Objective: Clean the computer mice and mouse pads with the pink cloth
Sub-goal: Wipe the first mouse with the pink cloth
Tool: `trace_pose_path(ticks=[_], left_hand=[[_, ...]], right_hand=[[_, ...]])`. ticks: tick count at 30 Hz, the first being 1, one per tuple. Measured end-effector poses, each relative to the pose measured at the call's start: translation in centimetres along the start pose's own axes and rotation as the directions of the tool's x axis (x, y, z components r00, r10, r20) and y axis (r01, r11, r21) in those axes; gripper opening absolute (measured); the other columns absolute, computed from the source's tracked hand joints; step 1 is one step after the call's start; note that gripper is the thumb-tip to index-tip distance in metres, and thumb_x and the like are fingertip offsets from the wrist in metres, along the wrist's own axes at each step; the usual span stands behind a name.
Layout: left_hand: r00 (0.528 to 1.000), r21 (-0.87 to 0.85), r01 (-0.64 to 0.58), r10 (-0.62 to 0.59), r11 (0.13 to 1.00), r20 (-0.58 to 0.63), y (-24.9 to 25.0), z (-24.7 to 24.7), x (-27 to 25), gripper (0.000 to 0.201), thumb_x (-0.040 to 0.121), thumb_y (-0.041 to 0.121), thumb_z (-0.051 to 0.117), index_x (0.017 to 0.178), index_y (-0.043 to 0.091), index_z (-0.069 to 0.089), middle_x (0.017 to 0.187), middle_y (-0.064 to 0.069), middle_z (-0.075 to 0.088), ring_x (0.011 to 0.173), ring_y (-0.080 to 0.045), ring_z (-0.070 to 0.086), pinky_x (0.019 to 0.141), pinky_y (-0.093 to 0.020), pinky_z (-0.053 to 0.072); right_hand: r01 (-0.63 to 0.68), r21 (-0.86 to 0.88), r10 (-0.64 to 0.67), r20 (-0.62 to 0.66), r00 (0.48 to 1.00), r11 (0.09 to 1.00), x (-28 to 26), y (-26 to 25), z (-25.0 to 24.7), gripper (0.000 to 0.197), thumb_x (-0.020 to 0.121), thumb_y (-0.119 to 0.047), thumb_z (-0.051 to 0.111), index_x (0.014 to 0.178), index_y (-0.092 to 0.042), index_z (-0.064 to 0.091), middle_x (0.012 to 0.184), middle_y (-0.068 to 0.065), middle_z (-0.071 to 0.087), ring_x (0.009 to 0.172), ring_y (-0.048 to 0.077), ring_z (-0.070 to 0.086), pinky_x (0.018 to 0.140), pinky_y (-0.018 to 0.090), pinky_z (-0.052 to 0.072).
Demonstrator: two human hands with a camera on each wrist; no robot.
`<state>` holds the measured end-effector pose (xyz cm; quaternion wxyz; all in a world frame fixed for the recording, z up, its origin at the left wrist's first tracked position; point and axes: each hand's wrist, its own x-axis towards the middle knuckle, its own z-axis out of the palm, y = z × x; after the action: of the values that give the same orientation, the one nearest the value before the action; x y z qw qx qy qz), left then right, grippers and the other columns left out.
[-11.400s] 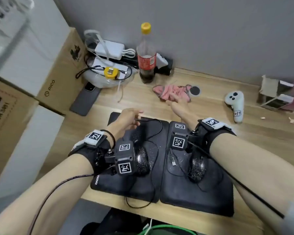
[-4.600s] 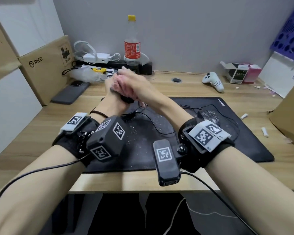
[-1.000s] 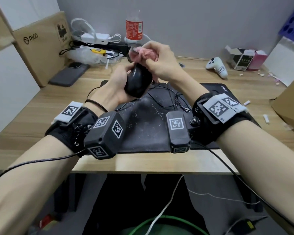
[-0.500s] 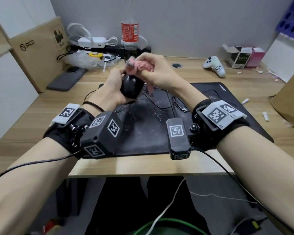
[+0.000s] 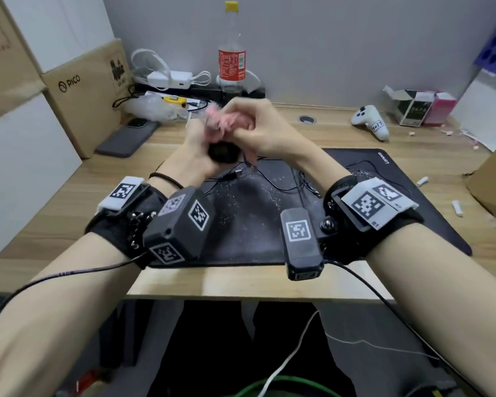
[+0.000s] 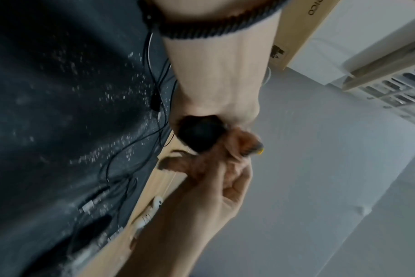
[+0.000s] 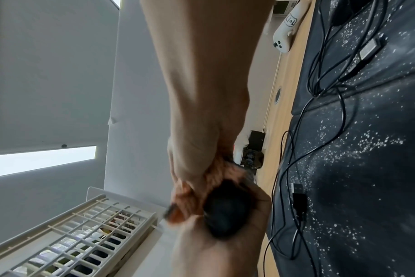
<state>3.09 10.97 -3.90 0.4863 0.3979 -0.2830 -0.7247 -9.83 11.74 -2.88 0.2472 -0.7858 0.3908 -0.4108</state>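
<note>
The left hand [image 5: 196,150] cups a black mouse [image 5: 222,152], lifted above the far edge of the pads, while the right hand [image 5: 265,130] clenches the bunched pink cloth [image 5: 226,121] and presses it onto the mouse's top. To do this step well, I judge the left hand should turn the mouse a little at a time so the cloth reaches the sides and underside, and the crumbs should fall onto the pad [image 5: 249,213], which needs wiping anyway. The dangling cable [image 5: 272,181] should stay slack. The head view shows the whole table [image 5: 69,196], with the bottle [image 5: 232,53] far behind the hands and the white controller [image 5: 370,121] far right. The right wrist view shows what the head view hides: the second mouse [image 7: 346,11] lying on the right pad, and white specks scattered thickly over both pads. The left wrist view shows the mouse seated against the palm.
</note>
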Motion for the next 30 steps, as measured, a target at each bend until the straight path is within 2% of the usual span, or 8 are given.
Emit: trace_pose_path(ticks=[2,4,8,11,14,18,26,30], left_hand=[[0.997,0.073,-0.033,0.028,0.997,0.065,-0.2,0.5,-0.1,0.030,0.092,0.034,0.041,0.083,0.014,0.060,0.075,-0.005,0.065,0.065,-0.020,0.063,0.066,-0.031,0.052],[0.996,0.099,-0.025,0.016,0.995,0.089,-0.3,0.6,0.1,0.033,0.097,0.032,0.037,0.085,0.012,0.061,0.070,-0.005,0.065,0.058,-0.019,0.063,0.064,-0.029,0.051],[0.999,-0.050,0.037,-0.038,0.998,-0.024,0.5,0.1,0.4,0.038,0.093,0.036,0.040,0.071,0.013,0.061,0.063,-0.005,0.065,0.058,-0.021,0.063,0.060,-0.026,0.053],[0.989,-0.141,0.064,-0.081,0.988,-0.123,0.5,-1.0,1.1,0.039,0.092,0.038,0.036,0.068,0.014,0.056,0.054,-0.006,0.063,0.058,-0.021,0.061,0.058,-0.024,0.052],[0.997,-0.085,0.067,-0.064,0.994,0.034,0.1,-1.0,0.5,0.032,0.091,0.030,0.038,0.074,0.013,0.060,0.066,-0.005,0.065,0.062,-0.020,0.062,0.059,-0.026,0.053],[0.990,0.022,0.024,-0.027,0.999,0.138,-0.3,-0.4,0.1,0.030,0.096,0.032,0.041,0.083,0.012,0.060,0.070,-0.004,0.063,0.059,-0.019,0.061,0.064,-0.027,0.052],[0.995,0.012,0.047,-0.048,0.999,0.087,-0.6,-0.5,0.5,0.029,0.090,0.030,0.046,0.073,0.013,0.062,0.068,-0.003,0.063,0.058,-0.019,0.060,0.061,-0.025,0.048],[0.996,-0.137,0.054,-0.044,0.989,0.077,0.4,-0.7,0.9,0.047,0.091,0.030,0.043,0.056,0.009,0.067,0.063,-0.006,0.067,0.056,-0.020,0.066,0.057,-0.025,0.054]], right_hand=[[-0.091,-0.071,0.067,-0.287,0.955,0.993,1.2,0.5,-0.2,0.013,0.081,-0.011,0.064,0.093,-0.013,0.068,0.073,-0.019,0.060,0.063,-0.004,0.056,0.061,0.012,0.042],[-0.193,-0.120,0.129,-0.407,0.904,0.974,1.7,0.5,-0.3,0.014,0.084,-0.011,0.061,0.094,-0.016,0.069,0.075,-0.020,0.058,0.068,-0.003,0.053,0.063,0.009,0.039],[-0.103,-0.089,0.088,-0.161,0.983,0.991,0.8,0.2,0.9,0.017,0.081,-0.006,0.061,0.094,-0.015,0.069,0.076,-0.012,0.059,0.065,-0.003,0.049,0.064,0.016,0.039],[-0.022,-0.035,0.024,0.050,0.998,0.999,-0.1,0.3,1.7,0.022,0.079,0.000,0.064,0.090,-0.020,0.066,0.074,-0.017,0.059,0.063,-0.009,0.051,0.063,0.011,0.039],[-0.062,-0.034,0.057,-0.141,0.988,0.998,0.7,0.9,1.8,0.019,0.078,-0.007,0.066,0.090,-0.022,0.068,0.079,-0.015,0.064,0.071,-0.001,0.057,0.069,0.021,0.047],[-0.217,-0.048,0.174,-0.440,0.881,0.975,1.6,1.4,1.2,0.012,0.083,-0.017,0.063,0.089,-0.026,0.069,0.076,-0.011,0.065,0.073,0.009,0.059,0.068,0.025,0.046],[-0.153,-0.004,0.144,-0.321,0.936,0.988,0.2,1.3,1.4,0.015,0.084,-0.009,0.063,0.089,-0.023,0.067,0.072,-0.020,0.061,0.065,-0.009,0.053,0.063,0.012,0.040],[-0.055,-0.022,0.051,-0.135,0.989,0.998,0.1,0.2,1.6,0.017,0.081,-0.009,0.067,0.095,-0.018,0.068,0.080,-0.014,0.063,0.072,-0.002,0.055,0.069,0.017,0.044]])
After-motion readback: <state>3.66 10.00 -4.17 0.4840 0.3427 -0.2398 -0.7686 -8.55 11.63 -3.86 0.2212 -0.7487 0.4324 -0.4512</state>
